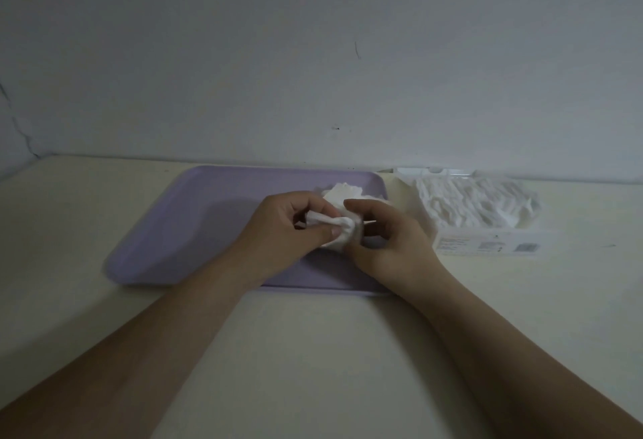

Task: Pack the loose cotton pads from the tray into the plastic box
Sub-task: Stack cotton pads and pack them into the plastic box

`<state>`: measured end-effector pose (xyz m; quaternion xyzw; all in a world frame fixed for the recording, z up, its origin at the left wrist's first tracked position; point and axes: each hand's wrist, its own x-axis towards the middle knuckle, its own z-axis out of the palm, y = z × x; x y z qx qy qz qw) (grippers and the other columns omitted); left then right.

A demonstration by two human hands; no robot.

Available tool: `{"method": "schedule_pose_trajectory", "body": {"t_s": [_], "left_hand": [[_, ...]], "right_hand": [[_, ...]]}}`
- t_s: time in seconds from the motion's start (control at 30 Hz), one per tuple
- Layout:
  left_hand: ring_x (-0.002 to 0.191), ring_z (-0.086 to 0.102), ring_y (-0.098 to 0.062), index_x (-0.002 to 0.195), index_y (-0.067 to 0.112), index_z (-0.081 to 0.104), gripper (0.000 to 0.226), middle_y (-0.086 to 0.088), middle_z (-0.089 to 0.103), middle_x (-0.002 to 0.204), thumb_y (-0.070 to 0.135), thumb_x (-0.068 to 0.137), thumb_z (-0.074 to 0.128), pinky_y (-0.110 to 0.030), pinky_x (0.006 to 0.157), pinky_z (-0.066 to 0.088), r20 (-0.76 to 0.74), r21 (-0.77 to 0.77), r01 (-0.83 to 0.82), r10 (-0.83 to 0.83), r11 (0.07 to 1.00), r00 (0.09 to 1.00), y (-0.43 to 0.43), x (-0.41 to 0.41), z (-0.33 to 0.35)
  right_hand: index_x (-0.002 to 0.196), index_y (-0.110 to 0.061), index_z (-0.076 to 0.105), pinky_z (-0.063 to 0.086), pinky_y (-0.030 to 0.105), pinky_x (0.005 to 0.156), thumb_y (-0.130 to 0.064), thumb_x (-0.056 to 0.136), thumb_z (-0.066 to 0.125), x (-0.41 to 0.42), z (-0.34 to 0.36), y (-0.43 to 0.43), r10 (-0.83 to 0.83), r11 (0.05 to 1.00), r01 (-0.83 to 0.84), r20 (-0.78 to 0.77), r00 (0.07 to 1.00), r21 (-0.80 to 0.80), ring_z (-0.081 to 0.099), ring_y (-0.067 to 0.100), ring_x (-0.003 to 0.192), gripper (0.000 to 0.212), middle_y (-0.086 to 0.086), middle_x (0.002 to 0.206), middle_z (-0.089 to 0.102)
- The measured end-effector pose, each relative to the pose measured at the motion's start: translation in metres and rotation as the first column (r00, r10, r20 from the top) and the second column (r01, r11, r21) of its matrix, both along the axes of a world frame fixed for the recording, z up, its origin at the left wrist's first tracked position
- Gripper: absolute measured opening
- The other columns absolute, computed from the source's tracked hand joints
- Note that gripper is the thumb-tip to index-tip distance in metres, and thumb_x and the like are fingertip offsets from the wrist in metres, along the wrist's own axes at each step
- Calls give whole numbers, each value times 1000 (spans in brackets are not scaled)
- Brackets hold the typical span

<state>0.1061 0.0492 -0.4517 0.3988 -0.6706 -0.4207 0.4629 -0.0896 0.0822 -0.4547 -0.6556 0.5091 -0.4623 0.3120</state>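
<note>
Both hands were over the right half of the tray (pixel 181 230), bunched on the cotton pads (pixel 334 226). The left hand (pixel 288 226) pinched a fold between thumb and fingers, and the right hand (pixel 389 240) curled its fingers round the same wad. More pads lay behind, toward the tray's far right corner. The plastic box (pixel 487 243) stood just off the tray's right edge, near the back edge of the desk (pixel 313 351), heaped full. The danger, I judged: a loose wad could shed pads crossing the rim, and pressing onto that heap could spill some or shove the box.
</note>
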Motion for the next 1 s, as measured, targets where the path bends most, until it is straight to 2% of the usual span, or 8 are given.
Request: {"method": "schedule_pose_trajectory", "body": {"t_s": [0.1,0.23,0.33,0.47,0.6,0.77,0.9,1.0], "left_hand": [[88,71,-19,92,21,80,16,-14,78,96,18,76,84,-53,90,58,-13,-1,11,-11,1000,1000,4,-1,2],[98,73,-21,93,19,81,12,-4,77,101,18,82,81,-46,92,58,6,-32,-24,24,999,1000,2,1,2],[90,71,-16,90,18,80,11,1,75,98,8,88,78,-38,83,58,44,-78,-62,66,995,997,-1,3,3],[81,68,-10,93,27,79,20,2,77,94,21,75,85,-33,77,58,66,-34,-68,70,997,995,-1,6,1],[77,59,-7,85,34,75,29,5,65,97,9,76,87,-23,68,44,201,-207,-93,135,974,970,-2,4,0],[72,61,-16,87,36,79,29,6,71,88,9,79,85,-25,67,46,101,-211,-85,108,974,989,0,6,4],[73,61,-14,79,34,79,16,9,76,84,21,70,81,-35,73,54,-89,-9,-184,183,983,979,2,8,12],[63,54,-16,72,27,75,15,-1,68,72,12,69,73,-28,59,43,-198,112,-114,134,987,971,2,14,17]], "right_hand": [[125,-28,68,55,17,88,-22,79,86,2,2,2,0,1000,0,-31,1000,-3,71,0,97,49,-16,113,73],[114,-31,73,57,30,94,-16,83,81,1,1,-1,-57,998,56,-44,997,-18,71,6,96,36,-19,109,74],[112,-32,73,56,30,93,-16,81,81,-1,0,-2,-83,997,83,-58,995,-1,71,8,94,35,-19,107,74],[112,-33,73,57,33,93,-19,81,81,-1,-3,-5,-100,995,100,-69,993,-8,71,8,94,35,-17,105,75],[120,-32,70,52,14,88,-24,80,85,-2,-3,-3,-63,998,63,-96,993,-9,68,1,97,44,-18,111,72],[120,-30,70,51,9,81,-19,83,82,-2,-3,-4,-61,998,59,-96,994,-19,68,0,94,40,-18,108,73],[117,-33,71,51,8,80,-11,82,76,-3,-2,-5,-103,995,101,-113,988,-28,68,1,91,42,-19,104,73],[118,-33,71,52,10,81,-9,82,73,-3,-2,-4,-114,993,112,-93,989,-29,68,2,90,43,-17,104,73]]}}
